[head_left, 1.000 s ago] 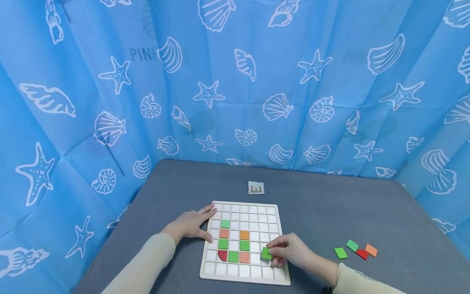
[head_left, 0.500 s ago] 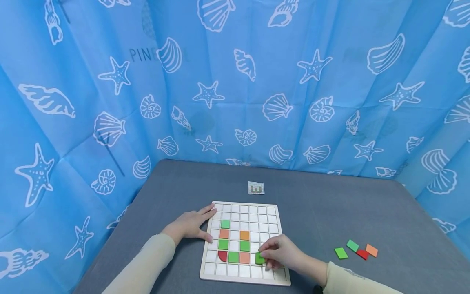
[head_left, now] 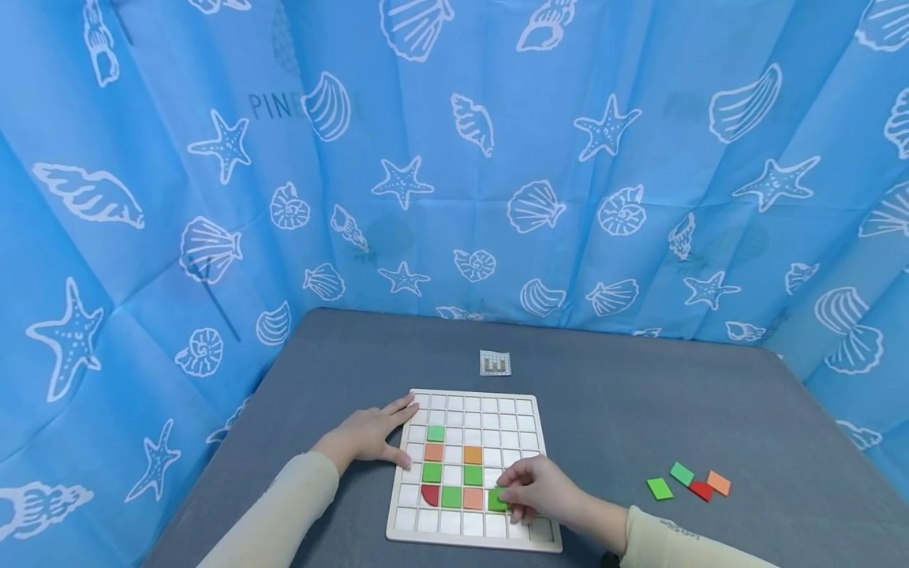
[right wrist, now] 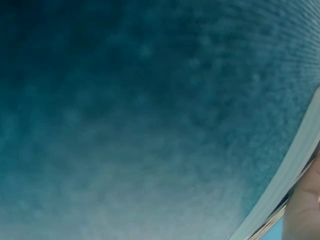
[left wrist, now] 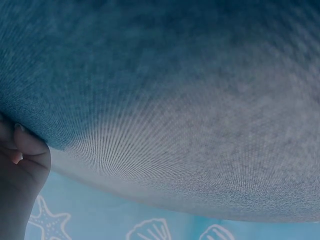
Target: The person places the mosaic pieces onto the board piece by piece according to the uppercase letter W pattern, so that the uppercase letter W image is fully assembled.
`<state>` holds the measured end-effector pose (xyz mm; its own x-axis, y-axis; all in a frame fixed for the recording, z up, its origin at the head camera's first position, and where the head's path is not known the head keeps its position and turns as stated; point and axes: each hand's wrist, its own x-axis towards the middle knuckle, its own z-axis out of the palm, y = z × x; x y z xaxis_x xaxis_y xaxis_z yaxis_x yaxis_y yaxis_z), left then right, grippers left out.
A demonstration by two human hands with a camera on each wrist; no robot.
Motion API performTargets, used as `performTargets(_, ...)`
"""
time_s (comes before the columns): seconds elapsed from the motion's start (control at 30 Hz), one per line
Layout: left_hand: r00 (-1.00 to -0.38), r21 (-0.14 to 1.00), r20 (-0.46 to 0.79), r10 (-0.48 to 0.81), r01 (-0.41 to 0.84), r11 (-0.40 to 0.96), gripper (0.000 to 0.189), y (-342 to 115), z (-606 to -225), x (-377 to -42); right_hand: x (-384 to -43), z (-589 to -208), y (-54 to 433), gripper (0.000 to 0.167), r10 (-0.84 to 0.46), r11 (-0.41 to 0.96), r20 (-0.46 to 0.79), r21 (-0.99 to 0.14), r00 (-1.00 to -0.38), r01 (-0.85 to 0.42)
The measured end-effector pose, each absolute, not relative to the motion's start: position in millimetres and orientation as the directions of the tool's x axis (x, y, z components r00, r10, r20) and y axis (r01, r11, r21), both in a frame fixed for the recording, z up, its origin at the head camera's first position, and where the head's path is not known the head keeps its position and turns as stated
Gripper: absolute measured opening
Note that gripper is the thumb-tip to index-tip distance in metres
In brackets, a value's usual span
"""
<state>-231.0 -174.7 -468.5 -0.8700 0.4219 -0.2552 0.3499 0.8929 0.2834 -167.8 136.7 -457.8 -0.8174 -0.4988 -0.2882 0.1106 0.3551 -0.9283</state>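
A white gridded board with a pale wooden rim lies on the table. My right hand pinches a green square tile at a cell just right of a salmon tile. Spread along the board's left edge, my left hand rests with straight fingers. In the grid sit a red quarter-round tile, an orange tile and several green and salmon ones. The left wrist view catches part of the left hand; the right wrist view has only a sliver of the right hand.
Loose tiles lie on the grey table to the right: a green one, a mint one, a red one and a salmon one. A small pattern card lies behind the board. Blue curtain surrounds the table.
My right hand has moved left across the board with the green tile, from over a cell further right to the cell beside the salmon tile. The left hand has stayed put.
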Motion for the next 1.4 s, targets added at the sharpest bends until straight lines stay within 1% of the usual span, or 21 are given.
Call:
performTargets(0.3, -0.869, 0.284, -0.260, 0.420, 0.347, 0.894, 0.098, -174.4, -467.6, -230.6, -167.8, -456.4, 130.6, 0.005, -0.469, 0.419, -0.287, -0.905, -0.836, 0.076)
performTargets(0.5, -0.869, 0.287, -0.259, 0.422, 0.348, 0.892, 0.099, -174.4, -467.4, -231.7, -166.9, -453.9, 129.4, 0.008, -0.467, 0.424, -0.285, -0.903, -0.837, 0.071)
performTargets(0.73, -0.870, 0.293, -0.260, 0.419, 0.343, 0.892, 0.098, -174.0, -468.1, -231.9, -167.0, -452.8, 132.8, 0.009, -0.438, 0.432, -0.320, -0.894, -0.840, 0.115)
performTargets(0.87, -0.873, 0.291, -0.263, 0.412, 0.335, 0.896, 0.098, -174.4, -468.8, -231.3, -168.9, -450.2, 140.1, 0.011, -0.422, 0.433, -0.319, -0.893, -0.848, 0.120)
performTargets(0.97, -0.873, 0.288, -0.266, 0.409, 0.333, 0.898, 0.098, -174.8, -468.2, -230.3, -171.5, -446.1, 150.6, 0.014, -0.434, 0.422, -0.296, -0.901, -0.851, 0.097)
performTargets(1.13, -0.871, 0.305, -0.265, 0.413, 0.331, 0.893, 0.097, -174.7, -464.9, -228.1, -178.5, -435.4, 174.3, 0.020, -0.479, 0.386, -0.264, -0.920, -0.837, 0.069)
performTargets(1.27, -0.873, 0.300, -0.264, 0.409, 0.329, 0.896, 0.097, -174.8, -465.4, -228.3, -186.3, -423.8, 195.3, 0.028, -0.469, 0.405, -0.278, -0.911, -0.838, 0.076)
performTargets(1.4, -0.876, 0.296, -0.265, 0.402, 0.323, 0.899, 0.097, -174.2, -467.5, -230.0, -193.1, -412.1, 216.1, 0.036, -0.437, 0.423, -0.314, -0.899, -0.843, 0.115)
